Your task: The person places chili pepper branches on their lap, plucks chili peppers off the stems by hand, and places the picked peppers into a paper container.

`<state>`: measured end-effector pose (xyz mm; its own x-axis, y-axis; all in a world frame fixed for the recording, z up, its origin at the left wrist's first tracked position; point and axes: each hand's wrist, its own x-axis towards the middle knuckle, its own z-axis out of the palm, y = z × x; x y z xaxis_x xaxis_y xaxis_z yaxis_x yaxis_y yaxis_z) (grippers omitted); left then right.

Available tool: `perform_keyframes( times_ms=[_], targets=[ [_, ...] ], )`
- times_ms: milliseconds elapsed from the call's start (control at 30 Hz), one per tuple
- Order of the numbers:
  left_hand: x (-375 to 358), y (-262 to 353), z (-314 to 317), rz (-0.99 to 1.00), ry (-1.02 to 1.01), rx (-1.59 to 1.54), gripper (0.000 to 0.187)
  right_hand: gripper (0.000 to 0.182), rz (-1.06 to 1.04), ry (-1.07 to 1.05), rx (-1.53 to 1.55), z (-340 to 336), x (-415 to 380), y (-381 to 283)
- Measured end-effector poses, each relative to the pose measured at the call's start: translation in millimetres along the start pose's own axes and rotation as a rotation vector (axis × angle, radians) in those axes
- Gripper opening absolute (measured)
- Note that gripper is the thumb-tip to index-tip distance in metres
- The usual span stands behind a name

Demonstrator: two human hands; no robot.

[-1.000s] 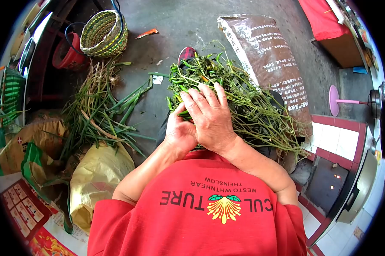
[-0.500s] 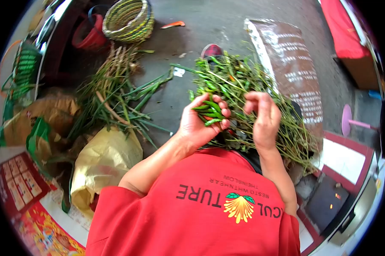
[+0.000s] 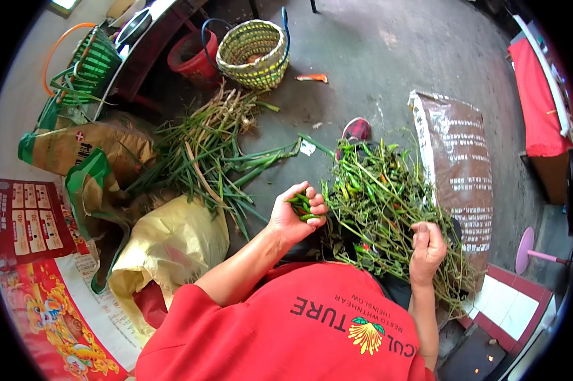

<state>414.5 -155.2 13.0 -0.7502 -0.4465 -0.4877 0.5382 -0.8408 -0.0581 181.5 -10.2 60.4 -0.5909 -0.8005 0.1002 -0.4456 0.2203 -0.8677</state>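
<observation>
My left hand is cupped around several green chili peppers, its fingers curled over them. A heap of cut pepper plants lies across my lap, with green and a few red peppers among the leafy stems. At the heap's right side is my right hand, its fingers bent together; whatever may be between them is too small or hidden to make out. A checkered shoe shows beyond the plants.
Long green onions lie on the floor to the left, beside a yellow sack. Farther off stand a woven basket and a red bucket. A brown printed bag lies to the right, near a pink round-ended object.
The view has swung, so everything sits lower and farther right. My left fingers have closed more over the peppers. My right hand has moved away from my left, toward the heap's right side.
</observation>
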Motion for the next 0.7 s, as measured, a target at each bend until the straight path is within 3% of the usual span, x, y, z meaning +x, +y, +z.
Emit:
perform_keyframes(
  times_ms=[367, 467, 533, 567, 600, 633, 700],
  targets=[
    [4, 33, 20, 0.169, 0.016, 0.022, 0.020, 0.014, 0.042, 0.017, 0.114, 11, -7, 8],
    [14, 21, 40, 0.117, 0.028, 0.055, 0.023, 0.010, 0.137, 0.040, 0.073, -10, -17, -10],
    [18, 6, 50, 0.110, 0.028, 0.007, 0.026, 0.014, 0.020, 0.062, 0.119, -14, -25, -14],
    [10, 15, 42, -0.026, -0.085, -0.133, 0.028, 0.008, -0.021, 0.073, 0.183, -6, -26, -15],
    [-1, 20, 35, 0.004, -0.108, -0.109, 0.030, 0.007, 0.042, -0.005, 0.250, 4, -26, -17],
    [16, 14, 21, 0.015, -0.208, 0.013, 0.028, 0.007, -0.028, 0.024, 0.256, -11, -22, -7],
    [-4, -18, 58, 0.113, 0.035, 0.106, 0.025, 0.010, -0.071, 0.024, 0.368, -11, -31, -11]
  ],
)
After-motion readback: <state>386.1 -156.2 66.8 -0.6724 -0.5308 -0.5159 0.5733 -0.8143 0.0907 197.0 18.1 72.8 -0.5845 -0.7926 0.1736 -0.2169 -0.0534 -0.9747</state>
